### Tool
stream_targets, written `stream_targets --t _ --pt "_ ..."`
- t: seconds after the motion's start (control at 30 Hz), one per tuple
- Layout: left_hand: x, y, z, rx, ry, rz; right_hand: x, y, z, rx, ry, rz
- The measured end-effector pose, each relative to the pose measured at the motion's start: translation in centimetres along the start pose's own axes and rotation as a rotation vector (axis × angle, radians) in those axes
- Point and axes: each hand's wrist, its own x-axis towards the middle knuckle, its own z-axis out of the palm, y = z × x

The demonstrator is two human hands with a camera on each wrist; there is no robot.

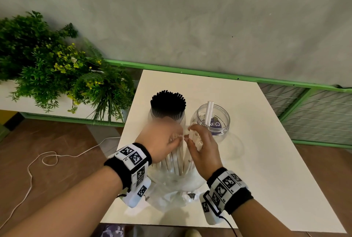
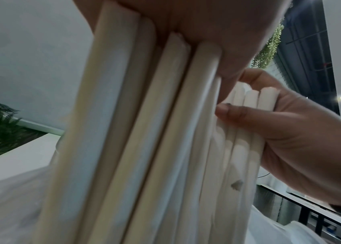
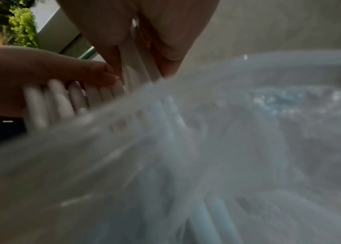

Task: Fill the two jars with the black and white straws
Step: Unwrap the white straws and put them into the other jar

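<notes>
On the white table (image 1: pixel 266 160) stand two clear jars. The left jar (image 1: pixel 152 115) is packed with black straws (image 1: pixel 167 103). Two white straws (image 1: pixel 209 109) lean in the right jar (image 1: pixel 223 122). In front of the jars a bundle of white straws (image 1: pixel 177 160) stands in a clear plastic bag (image 1: pixel 171 185). My left hand (image 1: pixel 162 137) holds the bundle's tops, fingers curled over them (image 2: pixel 207 24). My right hand (image 1: pixel 202 145) grips a few white straws (image 2: pixel 249 107) at the bundle's right side. The bag (image 3: pixel 186 148) blurs most of the right wrist view.
A leafy plant (image 1: pixel 57 61) in a white planter stands left of the table. A green rail (image 1: pixel 190 70) runs along the wall behind, and a green wire grid (image 1: pixel 314 112) lies to the right. A white cord (image 1: pixel 47 158) trails on the brown floor.
</notes>
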Motion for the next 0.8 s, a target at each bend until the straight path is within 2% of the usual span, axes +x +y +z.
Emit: stream_targets --t 0.2,0.43,0.63,0.8 --pt "0.1 -0.3 0.2 -0.015 0.013 -0.014 2.9 -0.5 -1.2 0.126 0.103 0.084" --pt "0.1 -0.6 0.3 -0.017 0.009 -0.014 4.5 -3.0 -3.9 0.242 0.077 0.085" --pt "0.2 -0.7 0.5 -0.015 0.008 -0.014 7.7 -4.4 -7.7 0.404 0.214 0.098" --pt "0.1 -0.6 0.5 -0.022 0.004 -0.014 10.0 -4.0 -10.0 0.323 0.441 0.041"
